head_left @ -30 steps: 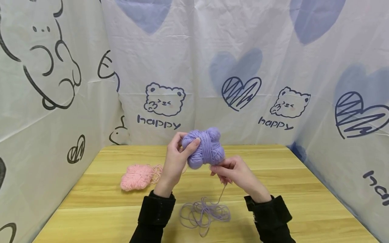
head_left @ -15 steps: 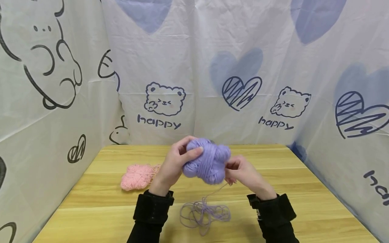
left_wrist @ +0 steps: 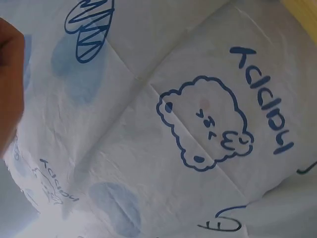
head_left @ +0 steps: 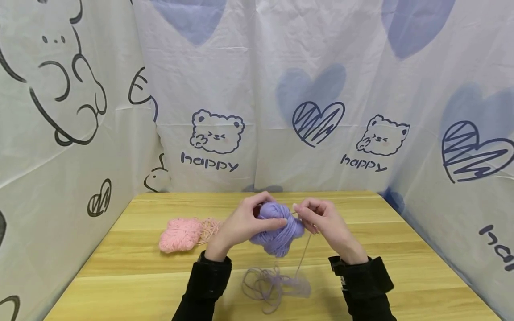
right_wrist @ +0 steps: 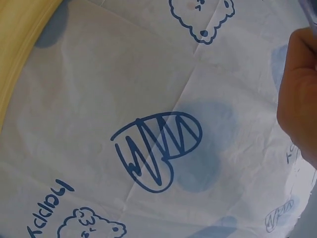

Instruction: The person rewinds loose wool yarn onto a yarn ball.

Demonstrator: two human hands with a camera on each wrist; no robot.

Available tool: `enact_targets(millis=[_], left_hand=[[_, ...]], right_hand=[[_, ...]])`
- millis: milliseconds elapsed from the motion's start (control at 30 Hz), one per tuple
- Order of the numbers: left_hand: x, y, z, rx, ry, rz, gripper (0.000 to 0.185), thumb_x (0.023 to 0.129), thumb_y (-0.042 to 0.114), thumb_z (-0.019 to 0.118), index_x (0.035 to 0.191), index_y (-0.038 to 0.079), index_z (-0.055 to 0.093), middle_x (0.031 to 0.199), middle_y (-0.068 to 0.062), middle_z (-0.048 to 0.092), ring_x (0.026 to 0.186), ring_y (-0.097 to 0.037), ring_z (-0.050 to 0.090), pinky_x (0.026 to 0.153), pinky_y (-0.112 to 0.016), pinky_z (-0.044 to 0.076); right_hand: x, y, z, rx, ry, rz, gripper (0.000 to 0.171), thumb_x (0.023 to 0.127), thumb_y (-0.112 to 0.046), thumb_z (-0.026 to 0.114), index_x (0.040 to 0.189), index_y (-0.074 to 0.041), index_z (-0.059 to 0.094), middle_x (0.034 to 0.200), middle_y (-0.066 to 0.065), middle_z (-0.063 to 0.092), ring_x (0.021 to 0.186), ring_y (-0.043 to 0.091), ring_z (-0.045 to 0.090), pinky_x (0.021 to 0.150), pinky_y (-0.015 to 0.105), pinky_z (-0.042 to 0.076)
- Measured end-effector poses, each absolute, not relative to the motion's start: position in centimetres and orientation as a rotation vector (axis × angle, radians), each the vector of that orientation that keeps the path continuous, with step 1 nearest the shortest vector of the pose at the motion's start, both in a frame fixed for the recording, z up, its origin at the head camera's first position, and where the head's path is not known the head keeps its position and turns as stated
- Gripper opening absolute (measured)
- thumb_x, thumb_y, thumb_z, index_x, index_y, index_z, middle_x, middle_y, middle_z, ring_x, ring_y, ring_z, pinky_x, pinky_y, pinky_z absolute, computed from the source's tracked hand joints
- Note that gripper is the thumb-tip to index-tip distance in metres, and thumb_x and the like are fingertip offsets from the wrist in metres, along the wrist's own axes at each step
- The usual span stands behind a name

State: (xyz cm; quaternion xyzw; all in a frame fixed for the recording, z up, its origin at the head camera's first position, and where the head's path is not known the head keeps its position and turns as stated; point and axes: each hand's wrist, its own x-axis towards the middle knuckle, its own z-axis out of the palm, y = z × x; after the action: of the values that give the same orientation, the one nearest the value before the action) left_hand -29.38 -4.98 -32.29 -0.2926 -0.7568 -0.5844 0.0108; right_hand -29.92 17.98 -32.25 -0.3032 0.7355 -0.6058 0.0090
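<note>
A purple ball of yarn [head_left: 277,238] is held above the table in my left hand [head_left: 245,223], the thumb lying across its front and the other fingers behind it, partly hidden. To its right, my right hand [head_left: 325,223] pinches the yarn's strand [head_left: 304,256] between thumb and fingertips, close against the ball. From there the strand runs down to a loose heap of purple yarn [head_left: 267,285] on the tabletop. The left wrist view catches only an edge of the left hand [left_wrist: 10,84]; the right wrist view shows part of the right hand [right_wrist: 299,94].
A pink yarn bundle [head_left: 180,235] lies at the left of the wooden table [head_left: 401,285], with loose pink strands [head_left: 208,229] beside it. Printed white cloth [head_left: 257,89] hangs behind and along both sides.
The purple ball has turned and come lower in my left hand. My right hand has moved around it, up along its right side, drawing the strand; the loose heap has shifted slightly.
</note>
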Motion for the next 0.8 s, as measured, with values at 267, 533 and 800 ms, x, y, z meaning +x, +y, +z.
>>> enact_targets(millis=[267,533,800], left_hand=[[-29.68,-4.55,-32.41,-0.501,-2.2,-1.769,0.032,0.082,0.031,0.076,0.099,0.013,0.055,0.095,-0.009,0.064,0.077,-0.016,0.065,0.064,-0.032,0.056],[-29.74,-4.6,-32.02,-0.343,-2.03,-1.944,0.038,0.085,0.031,0.073,0.107,0.007,0.052,0.107,-0.014,0.06,0.085,-0.022,0.067,0.071,-0.034,0.059],[-29.67,-4.98,-31.71,-0.434,-1.87,-2.18,0.035,0.09,0.022,0.068,0.115,0.006,0.049,0.11,-0.014,0.062,0.096,-0.02,0.065,0.086,-0.035,0.055]], right_hand=[[-29.48,17.79,-32.05,-1.031,2.347,-1.831,0.02,0.097,-0.015,0.057,0.097,0.002,0.068,0.062,-0.004,0.051,0.045,0.015,0.037,0.04,0.033,0.035],[-29.56,17.32,-32.27,-1.115,2.256,-1.71,0.023,0.096,-0.012,0.057,0.103,0.006,0.069,0.065,0.0,0.06,0.047,0.014,0.045,0.042,0.03,0.043],[-29.97,17.24,-32.63,-1.076,2.246,-1.678,0.022,0.095,-0.011,0.058,0.1,0.007,0.069,0.065,-0.002,0.061,0.052,0.005,0.05,0.044,0.024,0.045]])
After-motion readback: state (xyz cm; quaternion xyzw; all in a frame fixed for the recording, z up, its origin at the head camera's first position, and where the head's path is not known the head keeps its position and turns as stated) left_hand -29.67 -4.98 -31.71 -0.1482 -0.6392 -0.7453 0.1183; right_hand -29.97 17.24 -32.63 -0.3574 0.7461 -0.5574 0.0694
